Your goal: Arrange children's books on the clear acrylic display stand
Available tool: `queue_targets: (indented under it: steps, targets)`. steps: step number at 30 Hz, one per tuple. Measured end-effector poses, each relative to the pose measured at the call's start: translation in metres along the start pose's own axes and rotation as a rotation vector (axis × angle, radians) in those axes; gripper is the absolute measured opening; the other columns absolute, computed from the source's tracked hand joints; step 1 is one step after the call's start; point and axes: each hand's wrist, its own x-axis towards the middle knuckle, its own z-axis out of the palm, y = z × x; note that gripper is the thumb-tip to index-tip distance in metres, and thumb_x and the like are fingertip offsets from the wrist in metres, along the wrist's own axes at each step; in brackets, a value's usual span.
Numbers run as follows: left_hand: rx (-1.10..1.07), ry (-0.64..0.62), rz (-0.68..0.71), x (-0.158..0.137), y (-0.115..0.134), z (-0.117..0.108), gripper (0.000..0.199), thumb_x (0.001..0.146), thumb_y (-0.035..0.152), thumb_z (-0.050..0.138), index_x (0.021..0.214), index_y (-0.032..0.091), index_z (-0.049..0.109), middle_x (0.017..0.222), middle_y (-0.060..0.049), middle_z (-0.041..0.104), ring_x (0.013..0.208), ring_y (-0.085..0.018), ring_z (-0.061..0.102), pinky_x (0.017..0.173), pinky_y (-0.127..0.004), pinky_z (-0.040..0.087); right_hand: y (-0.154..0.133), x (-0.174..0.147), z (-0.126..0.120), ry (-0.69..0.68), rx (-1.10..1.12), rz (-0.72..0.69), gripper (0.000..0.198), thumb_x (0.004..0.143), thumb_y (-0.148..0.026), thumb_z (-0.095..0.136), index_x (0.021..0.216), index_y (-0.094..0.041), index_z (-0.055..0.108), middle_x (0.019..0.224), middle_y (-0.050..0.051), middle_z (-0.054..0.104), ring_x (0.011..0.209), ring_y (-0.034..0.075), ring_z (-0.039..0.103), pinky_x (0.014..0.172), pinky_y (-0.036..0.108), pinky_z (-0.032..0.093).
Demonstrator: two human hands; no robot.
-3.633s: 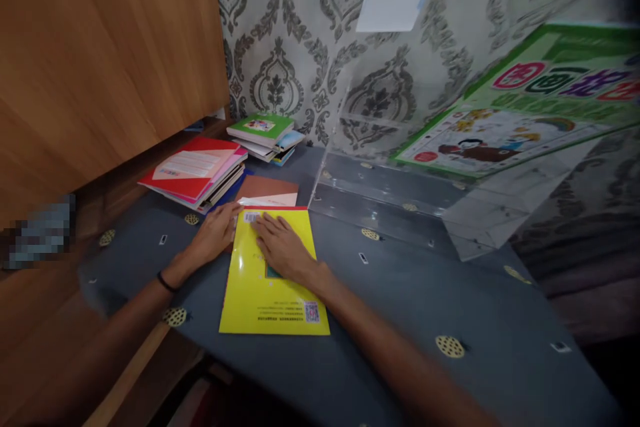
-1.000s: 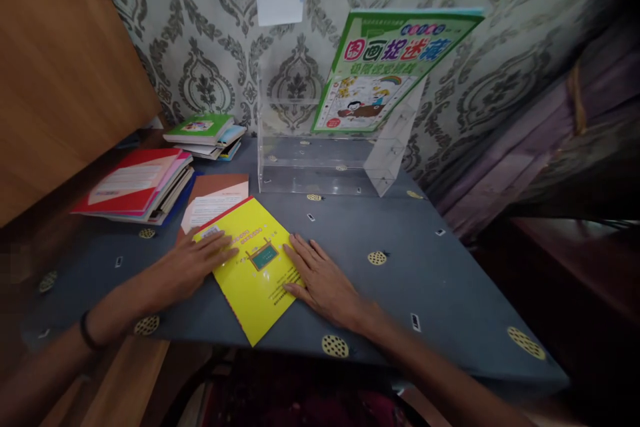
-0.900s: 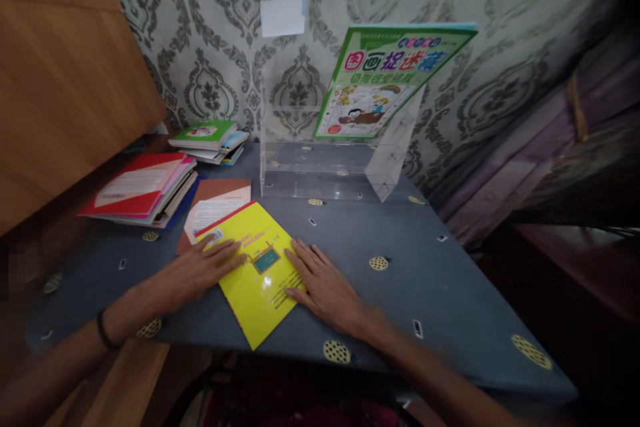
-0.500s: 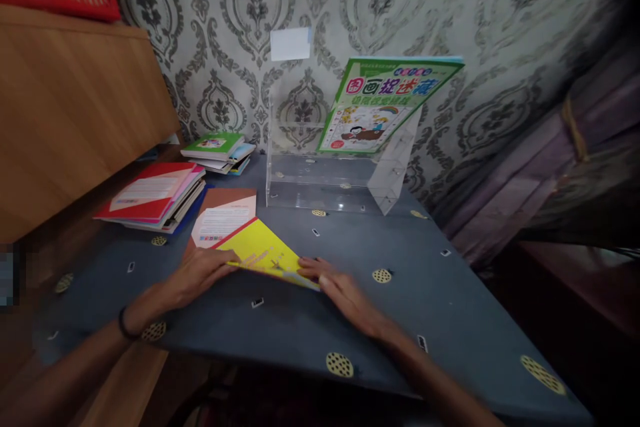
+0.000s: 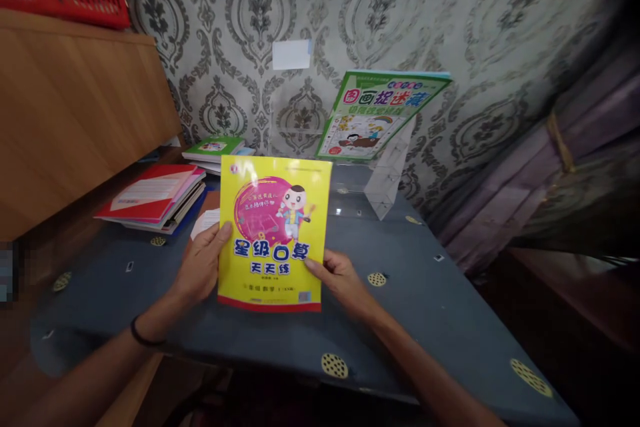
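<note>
Upright above the table, a yellow workbook faces me, with a pink circle, a cartoon child and blue Chinese lettering on its cover. My left hand grips its left edge, thumb on the front. On the opposite edge, my right hand is closed with its thumb over the cover and the other fingers behind. Part of a brown book shows on the table behind the workbook, mostly hidden by it.
A clear acrylic rack stands at the back, a green picture book leaning in it. To the left lie a stack topped by a red book and a green-topped stack. A wooden cabinet borders the table.
The yellow workbook has come up from low over the table, tilted nearly edge-on, to upright with its cover facing me. Both hands have risen with it, and my right hand now grips its edge.
</note>
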Motion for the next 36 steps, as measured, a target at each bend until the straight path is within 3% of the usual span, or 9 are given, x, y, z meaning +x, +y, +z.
queue_targets:
  steps: [4,6,9,14,18,21,25,31,36]
  targets:
    - [0.339,-0.091,-0.152,0.000,-0.022,-0.027,0.047,0.084,0.065,0.055,0.084,0.018,0.059,0.060,-0.002,0.066,0.049,-0.018,0.063,0.046,-0.029,0.049,0.008,-0.005,-0.009,-0.058,-0.069,0.154,0.051,0.085,-0.060,0.059,0.113,-0.019,0.071,0.100,0.011,0.078,0.078,0.025,0.075,0.071,0.042,0.064]
    - [0.648,-0.069,-0.048,0.002,-0.030,-0.044,0.039,0.088,0.059,0.050,0.077,0.021,0.052,0.054,0.002,0.059,0.044,-0.015,0.056,0.045,-0.028,0.043,0.015,-0.008,-0.018,-0.093,-0.174,0.249,0.050,0.084,-0.061,0.061,0.100,-0.016,0.072,0.088,0.012,0.079,0.064,0.022,0.072,0.053,0.034,0.059]
    - [0.998,0.008,0.215,0.007,-0.034,-0.054,0.025,0.093,0.044,0.046,0.082,0.022,0.051,0.066,0.001,0.063,0.061,-0.018,0.062,0.060,-0.031,0.047,0.015,-0.011,-0.030,-0.076,-0.505,0.360,0.045,0.087,-0.059,0.057,0.083,-0.017,0.069,0.073,0.009,0.076,0.050,0.018,0.064,0.041,0.027,0.045]
    - [1.221,-0.084,0.486,0.025,-0.040,-0.042,0.017,0.097,0.031,0.044,0.097,0.020,0.057,0.104,-0.008,0.069,0.102,-0.025,0.063,0.086,-0.041,0.051,-0.010,0.002,-0.021,0.149,-1.205,0.239,0.034,0.095,-0.043,0.052,0.075,-0.020,0.066,0.071,0.009,0.073,0.067,0.025,0.069,0.053,0.030,0.043]
    - [1.274,-0.157,0.512,0.034,-0.057,-0.041,0.019,0.098,0.029,0.046,0.107,0.019,0.058,0.122,-0.012,0.067,0.116,-0.027,0.061,0.098,-0.046,0.051,-0.013,0.036,0.020,0.016,-1.059,-0.042,0.037,0.102,-0.037,0.037,0.122,-0.020,0.063,0.116,0.012,0.074,0.096,0.026,0.072,0.078,0.039,0.056]
    - [1.282,-0.160,0.534,0.033,-0.067,-0.048,0.025,0.097,0.028,0.048,0.118,0.019,0.058,0.127,-0.013,0.066,0.122,-0.028,0.059,0.103,-0.048,0.049,-0.001,0.072,0.056,-0.176,-0.982,-0.292,0.050,0.105,-0.043,0.031,0.147,-0.020,0.044,0.151,0.012,0.051,0.140,0.024,0.047,0.112,0.045,0.043]
    - [1.271,-0.188,0.561,0.030,-0.066,-0.051,0.038,0.097,0.025,0.047,0.135,0.021,0.052,0.132,-0.012,0.064,0.125,-0.028,0.058,0.103,-0.051,0.048,0.015,0.109,0.079,-0.268,-0.976,-0.311,0.068,0.104,-0.054,0.028,0.153,-0.008,0.034,0.158,0.018,0.039,0.149,0.024,0.032,0.122,0.043,0.031]
    - [1.311,-0.175,0.617,0.034,-0.066,-0.051,0.028,0.096,0.026,0.048,0.119,0.021,0.064,0.127,-0.012,0.067,0.123,-0.029,0.058,0.102,-0.050,0.050,0.029,0.121,0.061,-0.259,-1.048,-0.322,0.073,0.101,-0.060,0.033,0.156,-0.012,0.030,0.160,0.016,0.035,0.151,0.024,0.028,0.124,0.044,0.027]
    - [1.338,-0.170,0.627,0.036,-0.066,-0.051,0.022,0.097,0.027,0.047,0.109,0.020,0.065,0.127,-0.011,0.068,0.122,-0.029,0.058,0.100,-0.049,0.052,0.036,0.114,0.023,-0.160,-1.101,-0.187,0.074,0.101,-0.061,0.032,0.156,-0.012,0.029,0.162,0.016,0.032,0.151,0.027,0.028,0.124,0.047,0.026]
